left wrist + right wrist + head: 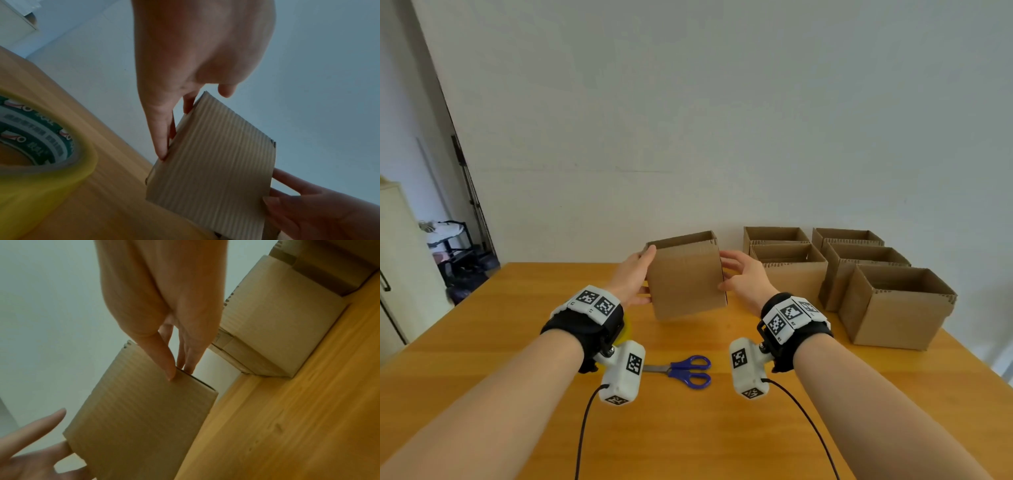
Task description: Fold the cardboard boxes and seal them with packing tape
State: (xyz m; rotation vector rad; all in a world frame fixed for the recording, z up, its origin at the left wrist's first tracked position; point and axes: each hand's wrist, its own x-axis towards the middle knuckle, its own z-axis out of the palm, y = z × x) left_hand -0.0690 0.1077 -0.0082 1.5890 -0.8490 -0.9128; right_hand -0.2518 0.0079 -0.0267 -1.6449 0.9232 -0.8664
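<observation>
A small brown cardboard box (685,277) hangs tilted just above the wooden table (517,342), its open top toward the wall. My left hand (635,277) holds its left edge, thumb on the near face and fingers along the side (168,129). My right hand (739,277) pinches the right edge the same way (179,369). The box's ribbed near face fills both wrist views (211,170) (139,418). A yellow roll of packing tape (41,162) lies on the table under my left wrist, mostly hidden in the head view (627,330).
Blue-handled scissors (685,370) lie on the table between my wrists. Several open-topped cardboard boxes (893,305) stand in two rows at the back right, against the wall. A doorway and a cabinet are at the far left.
</observation>
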